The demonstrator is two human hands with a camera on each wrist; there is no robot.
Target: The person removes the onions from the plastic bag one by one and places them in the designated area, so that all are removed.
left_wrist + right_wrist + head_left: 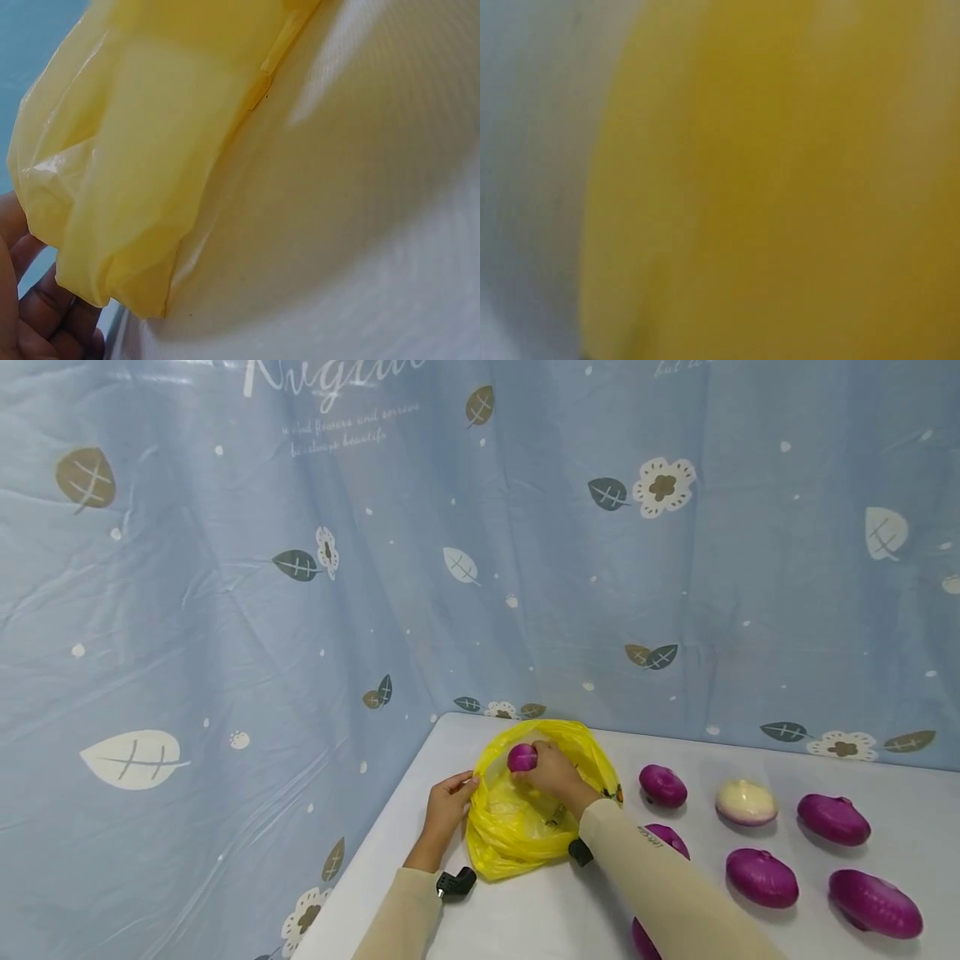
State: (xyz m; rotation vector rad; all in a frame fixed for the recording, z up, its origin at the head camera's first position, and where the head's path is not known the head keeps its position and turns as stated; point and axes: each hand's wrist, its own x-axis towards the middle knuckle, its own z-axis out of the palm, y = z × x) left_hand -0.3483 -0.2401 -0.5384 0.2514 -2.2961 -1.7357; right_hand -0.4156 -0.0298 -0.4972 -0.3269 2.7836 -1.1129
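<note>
My right hand point(553, 770) gripped a purple onion point(522, 757) over the yellow bag point(517, 827), seen only from the head view, my left hand point(448, 802) pinched the bag's rim, wrist views just yellow plastic, onion's axis unclear.

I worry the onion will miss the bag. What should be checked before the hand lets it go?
1. Right hand grips the small purple onion: ok.
2. Onion sits over the mouth of the yellow plastic bag: ok.
3. Left hand holds the bag's left rim open: ok.
4. Room inside the bag: cannot tell, its contents are hidden.
5. Bag rests on the white table, away from its edge: ok.
6. Remaining purple onions lie apart from the bag: ok.
</note>
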